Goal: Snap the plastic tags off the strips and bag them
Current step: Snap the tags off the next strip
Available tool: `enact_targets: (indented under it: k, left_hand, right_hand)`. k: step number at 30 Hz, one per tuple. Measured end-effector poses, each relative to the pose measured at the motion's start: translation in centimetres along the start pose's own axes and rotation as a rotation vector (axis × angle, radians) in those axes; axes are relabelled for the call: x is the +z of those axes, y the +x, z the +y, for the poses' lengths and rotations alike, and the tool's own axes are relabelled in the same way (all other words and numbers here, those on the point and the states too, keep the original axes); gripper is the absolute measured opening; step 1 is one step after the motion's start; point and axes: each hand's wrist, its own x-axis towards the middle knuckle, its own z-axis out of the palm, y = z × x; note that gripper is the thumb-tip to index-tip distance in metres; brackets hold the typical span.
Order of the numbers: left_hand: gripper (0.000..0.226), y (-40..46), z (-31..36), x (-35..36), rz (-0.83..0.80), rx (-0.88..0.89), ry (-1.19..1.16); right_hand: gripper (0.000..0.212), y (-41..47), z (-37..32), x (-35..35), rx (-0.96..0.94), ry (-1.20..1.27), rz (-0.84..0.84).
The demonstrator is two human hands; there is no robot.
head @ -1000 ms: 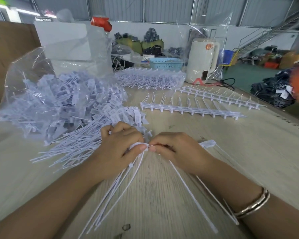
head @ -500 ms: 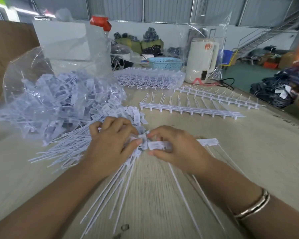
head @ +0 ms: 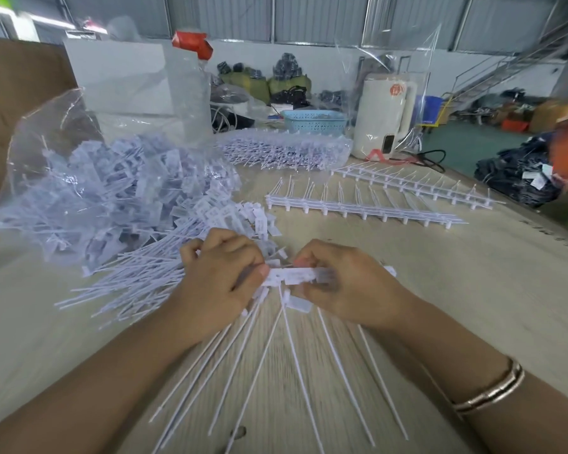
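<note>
Pinching a tag strip [head: 300, 276] between both hands, left hand [head: 222, 276] and right hand [head: 345, 283], you look midway. A clear bag [head: 89, 188] bulges with tags, while whole strips [head: 364, 209] wait on the table [head: 473, 283].

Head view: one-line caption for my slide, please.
Left hand and right hand grip a strip of white tags above the table, loose tags heaped alongside.

On the table [head: 473, 290], the bag [head: 79, 178] of tags lay far left, with loose tags [head: 138, 283] spilling near it. Two strips [head: 358, 208] lay far right, a kettle [head: 382, 116] and basket [head: 313, 121] behind them. The hands [head: 223, 276] met near centre.
</note>
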Motion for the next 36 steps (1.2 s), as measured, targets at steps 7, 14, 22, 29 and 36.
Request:
enact_targets:
  k: [7,14,22,29,36]
  left_hand:
    - [0.043,-0.2,0.0,0.0,-0.028,0.142,0.093]
    - [0.034,-0.1,0.0,-0.1,0.032,0.224,0.06]
    - [0.042,0.2,0.2,-0.7,0.028,0.299,0.169]
    - [0.028,-0.5,0.0,-1.0,-0.018,0.29,-0.12]
    - [0.035,0.0,-0.3,-0.7,0.019,0.18,0.25]
  right_hand:
    - [0.017,0.1,-0.5,1.0,-0.103,-0.198,0.087]
    - [0.026,-0.1,-0.4,0.8,-0.045,-0.06,0.008]
    - [0.031,0.1,0.3,0.5,-0.046,0.22,-0.075]
    - [0.013,0.0,1.7,-1.7,0.028,0.432,-0.096]
    - [0.016,0.1,2.1,-1.2,-0.016,0.096,-0.035]
